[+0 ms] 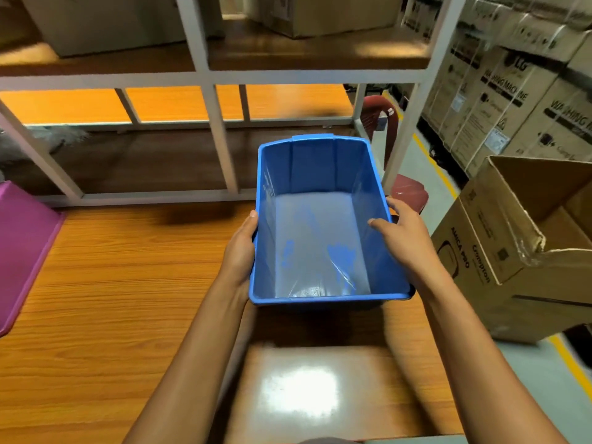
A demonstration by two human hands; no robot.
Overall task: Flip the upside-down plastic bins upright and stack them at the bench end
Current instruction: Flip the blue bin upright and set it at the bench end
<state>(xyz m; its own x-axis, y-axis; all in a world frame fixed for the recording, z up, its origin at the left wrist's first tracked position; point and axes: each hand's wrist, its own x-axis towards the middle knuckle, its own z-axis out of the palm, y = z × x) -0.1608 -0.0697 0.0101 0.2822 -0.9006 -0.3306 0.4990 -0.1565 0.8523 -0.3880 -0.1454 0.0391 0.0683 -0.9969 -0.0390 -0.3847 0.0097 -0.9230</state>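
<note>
blue bin (315, 238) upright in both hands, centre of the frame, over the bench (105, 283)

the flip looks done for this bin; left hand (240, 251) is closed on its left rim, thumb over the edge; right hand (405, 238) grips the right rim, thumb inside the wall; whether the bin rests on the bench or hangs just above it, i cannot tell; a pink bin (22, 245) lies at the left edge, seemingly upside down; next, judging by the task, comes setting the blue bin down at the bench end, level, so others nest in it
</note>
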